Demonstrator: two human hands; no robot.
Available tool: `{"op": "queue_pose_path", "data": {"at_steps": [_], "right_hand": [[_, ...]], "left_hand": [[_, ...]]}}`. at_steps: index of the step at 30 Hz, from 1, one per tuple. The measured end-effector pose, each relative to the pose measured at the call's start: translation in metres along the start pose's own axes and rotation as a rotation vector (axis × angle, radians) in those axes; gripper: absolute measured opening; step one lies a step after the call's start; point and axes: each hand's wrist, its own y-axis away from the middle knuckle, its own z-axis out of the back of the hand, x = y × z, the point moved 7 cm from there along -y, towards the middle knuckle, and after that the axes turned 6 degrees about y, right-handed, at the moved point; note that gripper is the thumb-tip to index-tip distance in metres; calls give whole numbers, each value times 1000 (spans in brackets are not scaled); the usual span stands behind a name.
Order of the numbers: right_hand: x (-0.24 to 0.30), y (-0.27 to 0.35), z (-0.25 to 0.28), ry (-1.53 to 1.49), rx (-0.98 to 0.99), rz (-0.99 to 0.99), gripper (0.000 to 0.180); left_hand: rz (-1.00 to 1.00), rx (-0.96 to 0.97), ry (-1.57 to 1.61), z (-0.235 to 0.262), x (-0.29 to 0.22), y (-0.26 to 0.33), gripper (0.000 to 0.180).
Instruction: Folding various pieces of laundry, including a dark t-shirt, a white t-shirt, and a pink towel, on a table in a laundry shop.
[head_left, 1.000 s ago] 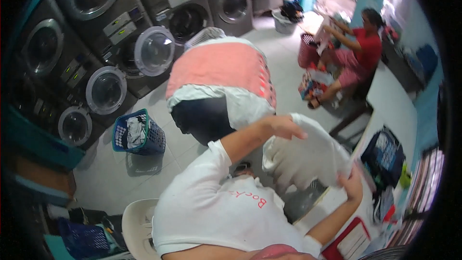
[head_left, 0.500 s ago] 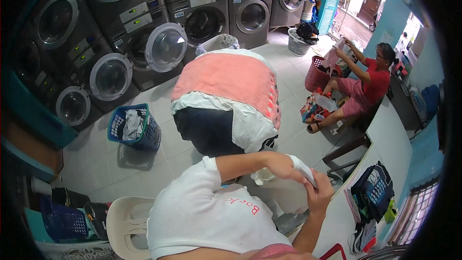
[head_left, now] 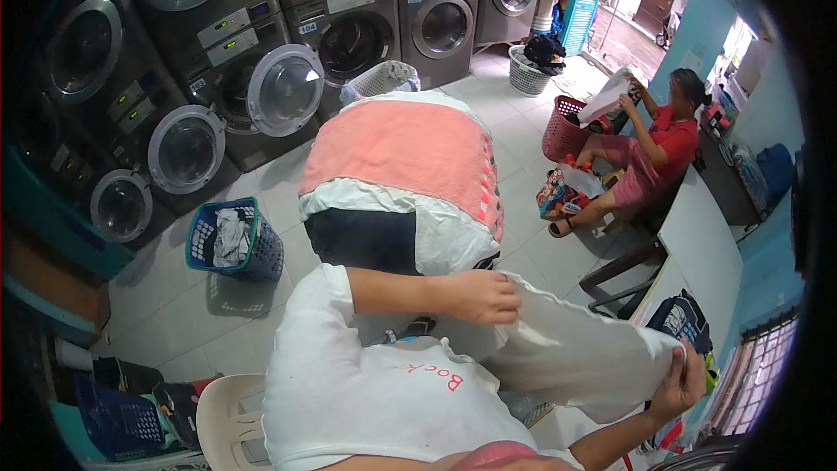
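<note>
A thin white cloth (head_left: 584, 344) is stretched between my two hands, with its lower part hanging slack. My left hand (head_left: 490, 296) pinches its left top corner, just in front of a large heap of laundry. Out to the right, over the table's near end, my right hand (head_left: 680, 379) grips the opposite corner. A pink towel (head_left: 397, 153) lies on top of the heap, above white fabric (head_left: 449, 244) and a dark navy cloth (head_left: 362, 238). I cannot tell what kind of piece the white cloth is.
Stacked grey machines (head_left: 353, 39) line the back, some with round doors (head_left: 286, 90) swung out. A blue basket (head_left: 234, 240) of clothes stands left. At right, a seated person (head_left: 671, 139) handles light cloth beside a red basket (head_left: 562, 126). Folded dark clothes (head_left: 682, 318) lie on the white table (head_left: 702, 231).
My hands were close together on the bunched white cloth; now they are wide apart, the right one farther right, and the cloth is spread out. The seated person's cloth has shifted.
</note>
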Motion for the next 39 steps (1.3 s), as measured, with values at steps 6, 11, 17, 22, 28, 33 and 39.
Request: {"op": "queue_pose_path", "data": {"at_steps": [6, 11, 17, 22, 28, 33, 39], "right_hand": [[-3, 26, 32, 8, -269, 132, 28], [-12, 33, 35, -40, -122, 41, 27], [-30, 36, 39, 50, -143, -73, 22], [-38, 40, 32, 74, 19, -161, 21], [-37, 38, 35, 84, 19, -169, 19], [-17, 29, 40, 243, -52, 89, 19], [-10, 24, 54, 336, -86, 6, 16]], "left_hand": [[-164, -673, 161, 51, -7, -9, 20], [24, -160, 1139, -32, -9, -38, 17], [47, -332, 941, -21, 13, -23, 24], [185, -297, 390, -1, 45, -16, 26], [65, -319, 483, 48, 40, -2, 24], [209, -378, 364, 79, 52, -10, 20], [40, -428, 678, 110, 66, -26, 30]]}}
